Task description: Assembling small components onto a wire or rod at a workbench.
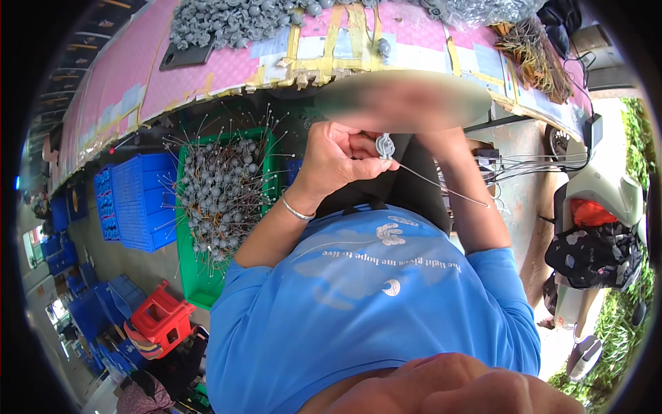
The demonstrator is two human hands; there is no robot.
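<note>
In front of my body, my left hand (336, 157) pinches a small grey round plastic part (385, 146) between thumb and fingers. A thin pale wire (441, 186) runs from beside this part toward the lower right, past my right forearm. My right hand (441, 136) is raised just beyond it, near the table's edge. A blurred patch hides its fingers, so I cannot see what they hold. On the taped pink tabletop (407, 27) above lie a heap of similar grey parts (231, 24) and a single grey part (383, 47).
At my left stands a green crate (200, 293) full of grey balls on wires, many sticking out. Blue crates (145, 200) and a red stool (162, 321) are farther left. The table also bears a flat black phone-like object (186, 56) and a brown wire bundle (534, 58). A scooter (603, 193) stands right.
</note>
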